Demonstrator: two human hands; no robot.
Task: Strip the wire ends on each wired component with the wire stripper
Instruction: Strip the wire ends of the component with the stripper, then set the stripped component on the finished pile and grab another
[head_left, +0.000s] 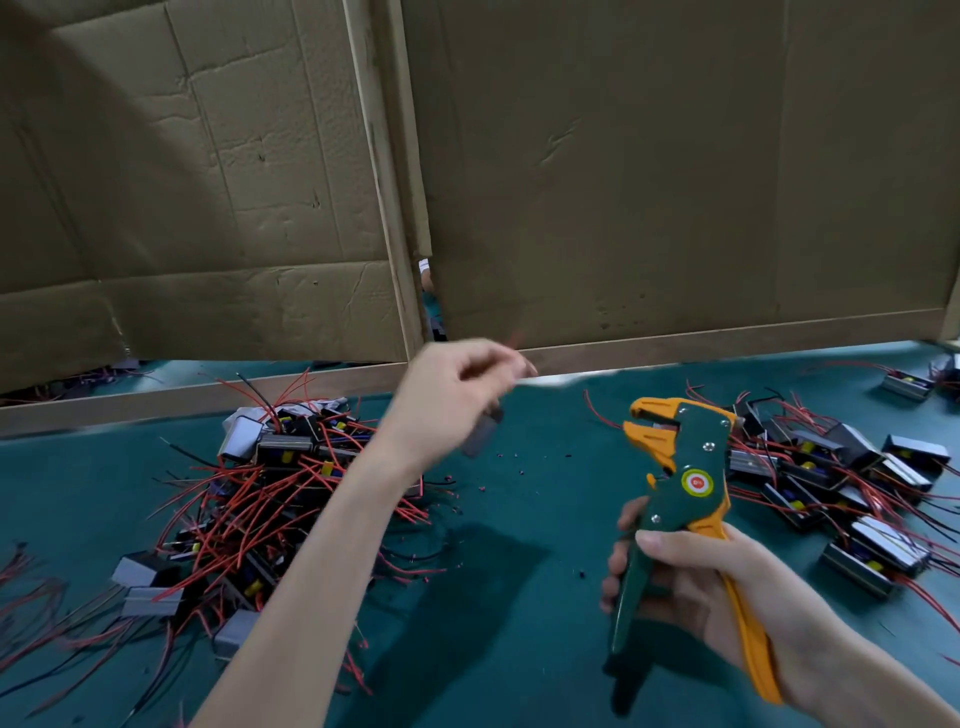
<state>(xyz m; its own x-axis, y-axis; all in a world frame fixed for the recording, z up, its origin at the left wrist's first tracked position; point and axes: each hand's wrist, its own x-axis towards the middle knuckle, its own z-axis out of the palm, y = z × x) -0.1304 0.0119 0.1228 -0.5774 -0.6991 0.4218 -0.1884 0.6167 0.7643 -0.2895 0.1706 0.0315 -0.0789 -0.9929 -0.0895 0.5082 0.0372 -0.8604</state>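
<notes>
My right hand (691, 577) grips the green and orange wire stripper (675, 483) by its handles, jaws pointing up and left above the teal table. My left hand (457, 395) is raised over the table's middle, blurred by motion, with its fingers curled. A grey wired component (483, 434) hangs blurred just below that hand, and a red wire blur (514, 340) shows above the fingers. A pile of wired components (270, 488) with red and black wires lies at the left. A second group of components (841, 483) lies at the right.
Cardboard sheets (649, 171) stand upright along the back edge of the teal table (519, 597). Small bits of cut insulation (522, 470) dot the middle of the table. More red wires (31, 587) trail at the far left edge.
</notes>
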